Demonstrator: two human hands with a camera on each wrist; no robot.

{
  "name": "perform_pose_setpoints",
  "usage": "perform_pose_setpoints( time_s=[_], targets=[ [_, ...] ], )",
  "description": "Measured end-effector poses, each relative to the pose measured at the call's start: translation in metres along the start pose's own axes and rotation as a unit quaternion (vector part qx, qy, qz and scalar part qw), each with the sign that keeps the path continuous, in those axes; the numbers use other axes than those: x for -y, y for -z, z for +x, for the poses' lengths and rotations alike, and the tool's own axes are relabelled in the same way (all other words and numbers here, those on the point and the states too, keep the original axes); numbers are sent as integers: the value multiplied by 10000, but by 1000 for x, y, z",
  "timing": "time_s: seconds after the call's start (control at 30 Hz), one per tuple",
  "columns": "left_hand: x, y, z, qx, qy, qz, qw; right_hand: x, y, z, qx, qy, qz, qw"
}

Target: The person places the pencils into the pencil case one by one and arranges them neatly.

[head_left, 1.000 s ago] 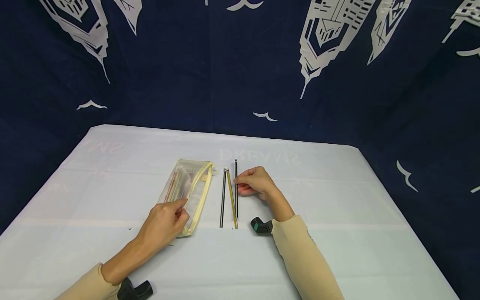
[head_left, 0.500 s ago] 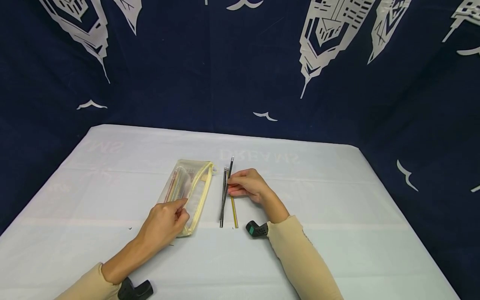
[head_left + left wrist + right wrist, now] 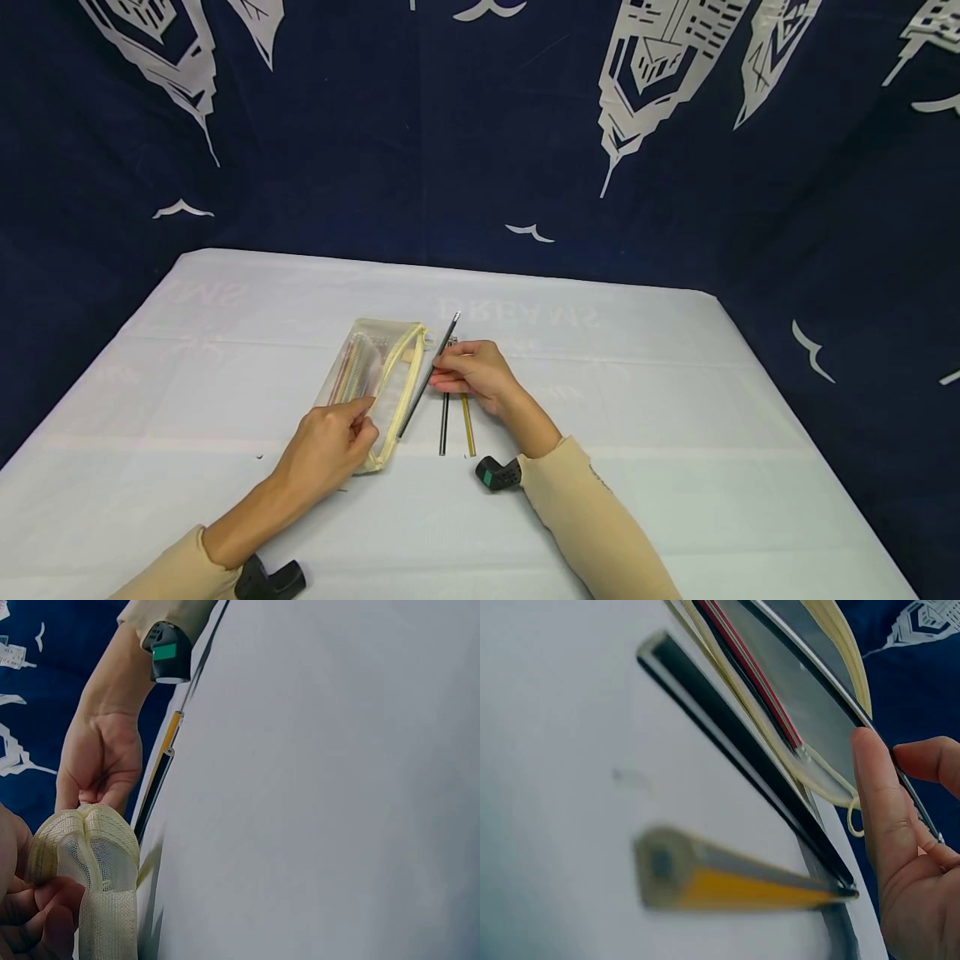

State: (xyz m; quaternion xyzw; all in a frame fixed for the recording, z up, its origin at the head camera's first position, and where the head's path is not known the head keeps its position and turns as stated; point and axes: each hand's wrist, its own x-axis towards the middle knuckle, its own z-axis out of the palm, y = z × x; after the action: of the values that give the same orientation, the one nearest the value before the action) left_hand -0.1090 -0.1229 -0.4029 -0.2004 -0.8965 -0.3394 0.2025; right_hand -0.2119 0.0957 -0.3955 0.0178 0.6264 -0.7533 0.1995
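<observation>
My left hand grips the near part of a see-through mesh pencil case with a pale yellow zip edge. Its mouth gapes in the left wrist view, where fingers hold the pale yellow edging. Several pencils show through the mesh. Between thumb and fingers, my right hand pinches a dark pencil, slanted over the case's right edge. Below that hand lie a second dark pencil and a yellow-and-dark pencil, their far ends close together; the right wrist view shows both larger.
A white cloth covers the table, and a dark blue curtain with white prints hangs behind it. Black wrist cameras sit at both sleeves, the right one near the pencils. Small dark specks lie left of the case.
My right hand has carried the dark pencil left, across the two lying pencils to the case, tilting it from upright to slanted. The left hand and case have stayed in place.
</observation>
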Motion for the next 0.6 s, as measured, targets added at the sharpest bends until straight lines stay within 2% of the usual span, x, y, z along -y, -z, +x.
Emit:
perform_pose_setpoints(
  time_s=[0.2,0.6],
  targets=[
    [0,0,0,-11,-12,43,10000,-4,-11,-2,101,48,35,9999],
    [-1,1,0,-11,28,54,10000,-13,-27,-7,413,-195,-102,9989]
  ],
)
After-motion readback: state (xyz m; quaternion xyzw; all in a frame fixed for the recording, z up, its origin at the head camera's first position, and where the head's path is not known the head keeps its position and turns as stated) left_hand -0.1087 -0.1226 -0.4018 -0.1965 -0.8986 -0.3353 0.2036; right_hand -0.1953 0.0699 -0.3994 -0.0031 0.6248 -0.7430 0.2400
